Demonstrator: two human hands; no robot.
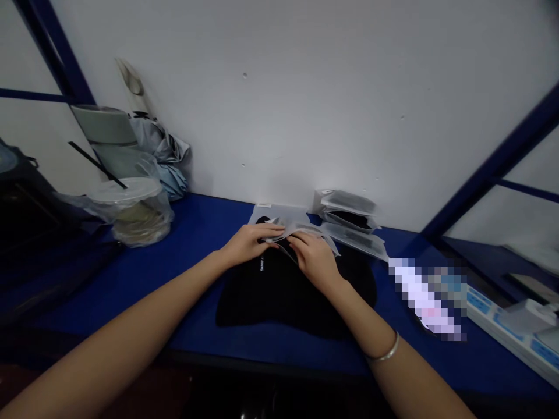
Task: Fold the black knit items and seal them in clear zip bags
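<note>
My left hand [250, 243] pinches the left edge of a frosted clear plastic pouch [328, 240], thumb below and fingers above. The fingers of my right hand [313, 259] curl at the same pouch's opening, with their tips partly hidden inside or behind it. Something dark shows in the pouch's mouth, too unclear to name. Beneath both hands lies a black mat-like piece [271, 302] with small white lettering. Another frosted pouch [283, 212] lies flat behind my hands, against the wall.
Several frosted pouches [349, 203] are stacked at the back right. A lidded cup in a plastic bag [142, 212], with a black straw, and a folded umbrella [163, 142] stand left. A power strip [510, 326] and a pixelated device [430, 302] lie right.
</note>
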